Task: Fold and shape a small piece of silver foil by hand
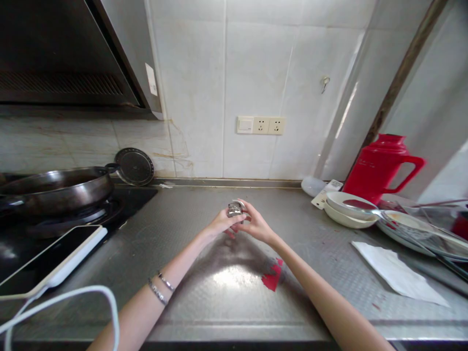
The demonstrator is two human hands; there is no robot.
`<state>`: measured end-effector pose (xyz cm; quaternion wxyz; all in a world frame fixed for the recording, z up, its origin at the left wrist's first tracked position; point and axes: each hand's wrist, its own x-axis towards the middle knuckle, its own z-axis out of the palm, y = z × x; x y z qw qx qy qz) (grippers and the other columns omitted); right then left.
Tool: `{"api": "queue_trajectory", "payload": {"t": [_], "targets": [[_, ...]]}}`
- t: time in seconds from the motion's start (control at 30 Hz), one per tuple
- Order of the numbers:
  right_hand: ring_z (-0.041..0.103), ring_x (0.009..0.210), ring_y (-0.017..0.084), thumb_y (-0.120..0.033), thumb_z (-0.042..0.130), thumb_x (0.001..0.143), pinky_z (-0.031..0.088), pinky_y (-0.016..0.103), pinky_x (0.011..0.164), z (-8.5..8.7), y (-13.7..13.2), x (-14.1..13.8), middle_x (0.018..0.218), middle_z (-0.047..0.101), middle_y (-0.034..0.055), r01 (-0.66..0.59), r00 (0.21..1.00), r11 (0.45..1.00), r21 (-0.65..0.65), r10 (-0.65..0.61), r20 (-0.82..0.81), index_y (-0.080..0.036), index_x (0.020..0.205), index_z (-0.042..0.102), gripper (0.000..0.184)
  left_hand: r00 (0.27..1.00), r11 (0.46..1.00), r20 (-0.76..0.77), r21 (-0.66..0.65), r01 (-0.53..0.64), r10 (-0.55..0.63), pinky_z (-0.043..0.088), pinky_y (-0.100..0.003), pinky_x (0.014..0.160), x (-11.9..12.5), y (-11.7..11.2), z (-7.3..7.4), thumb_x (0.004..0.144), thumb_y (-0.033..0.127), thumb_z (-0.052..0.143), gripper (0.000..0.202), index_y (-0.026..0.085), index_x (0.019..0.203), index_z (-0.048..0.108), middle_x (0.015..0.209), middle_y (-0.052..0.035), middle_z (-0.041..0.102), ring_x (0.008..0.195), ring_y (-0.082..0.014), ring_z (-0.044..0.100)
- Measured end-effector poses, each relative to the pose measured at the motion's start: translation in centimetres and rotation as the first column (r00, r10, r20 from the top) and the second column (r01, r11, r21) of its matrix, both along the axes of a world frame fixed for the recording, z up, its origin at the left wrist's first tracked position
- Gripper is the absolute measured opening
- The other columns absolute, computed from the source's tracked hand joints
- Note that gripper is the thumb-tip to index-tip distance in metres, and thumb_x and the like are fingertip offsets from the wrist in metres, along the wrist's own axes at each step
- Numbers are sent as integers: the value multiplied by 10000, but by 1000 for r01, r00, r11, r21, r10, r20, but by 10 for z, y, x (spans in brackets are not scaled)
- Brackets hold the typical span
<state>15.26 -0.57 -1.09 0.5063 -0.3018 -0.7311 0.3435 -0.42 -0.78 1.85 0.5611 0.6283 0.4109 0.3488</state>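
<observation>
Above the middle of the steel counter (175, 209), my two hands meet around a small, shiny dark-grey object (234, 209). It looks metallic or glassy, and its exact kind is too small to make out. The fingers of my left hand (220, 222) are closed on its left and lower side. My right hand (257, 225) has its fingers curled about the right side and top, touching it there. Part of the object is hidden behind the fingers. A torn red scrap (272, 278) lies on the counter below my right forearm.
On the left are a pan (73, 190) on the stove, a round black disc (134, 166) against the wall, and a phone (51, 261) with a white cable (87, 289). On the right are a red thermos jug (378, 168), stacked bowls (349, 219), plates (395, 231) and a white paper (398, 275).
</observation>
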Motion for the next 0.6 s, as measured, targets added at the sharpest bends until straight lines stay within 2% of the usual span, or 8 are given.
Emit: {"api": "queue_trajectory", "payload": {"t": [0.1,0.17,0.2,0.23,0.3,0.37,0.47,0.6], "targets": [[577,1047,224,-280,770,610,534,344,816,3,0,0,1248,537,102,21,998,998,-53,-24,-55,-239,1272,454,734,989,989,1,6,151,-151,487,-227,465,-7,1,3,658,466,741,863,230,1375,321,1089,-154,644,568,-128,628],[606,981,215,-286,779,593,547,336,773,7,-1,-1,1204,570,100,35,994,993,-115,-46,-97,-226,1245,468,725,975,975,41,49,218,-220,520,-249,573,-9,4,0,602,366,803,1047,259,1433,176,1220,-187,579,716,-159,665],[619,953,210,-289,779,592,549,334,760,9,-1,-2,1176,589,94,41,992,989,-143,-58,-115,-219,1225,480,703,970,971,75,80,226,-232,530,-267,658,-9,6,-2,567,309,828,1146,267,1449,98,1278,-195,536,838,-181,665],[628,930,206,-293,775,599,549,334,758,12,-2,-2,1150,604,87,46,989,985,-167,-69,-130,-214,1200,496,667,972,974,119,130,186,-202,527,-284,734,-8,8,-6,519,258,850,1266,269,1455,-2,1325,-204,491,934,-195,649],[642,907,198,-296,762,620,541,338,782,17,-5,-3,1107,629,71,47,986,979,-198,-78,-148,-204,1144,532,579,980,973,148,210,98,-131,517,-341,813,-4,12,-16,498,214,855,1359,301,1438,-123,1444,-224,326,1018,-221,625],[645,910,194,-294,746,647,526,342,818,21,-7,-4,1091,641,63,34,987,977,-210,-66,-149,-200,1112,554,512,986,958,142,284,41,-85,508,-392,841,0,16,-25,514,214,848,1319,313,1438,-88,1460,-224,292,1029,-245,621],[642,930,192,-297,741,664,511,342,845,22,-11,-6,1095,642,58,16,991,980,-197,-42,-127,-207,1117,559,497,983,921,175,390,-21,-52,458,-412,932,4,20,-37,541,207,835,1170,245,1426,70,1343,-192,467,1085,-246,589],[633,956,191,-325,770,640,499,338,874,22,-12,-7,1131,628,62,18,995,988,-152,-33,-97,-211,1134,559,549,981,893,195,445,-66,-24,465,-391,919,7,20,-41,607,235,797,877,177,1317,285,1193,-153,589,1031,-222,613]]}}
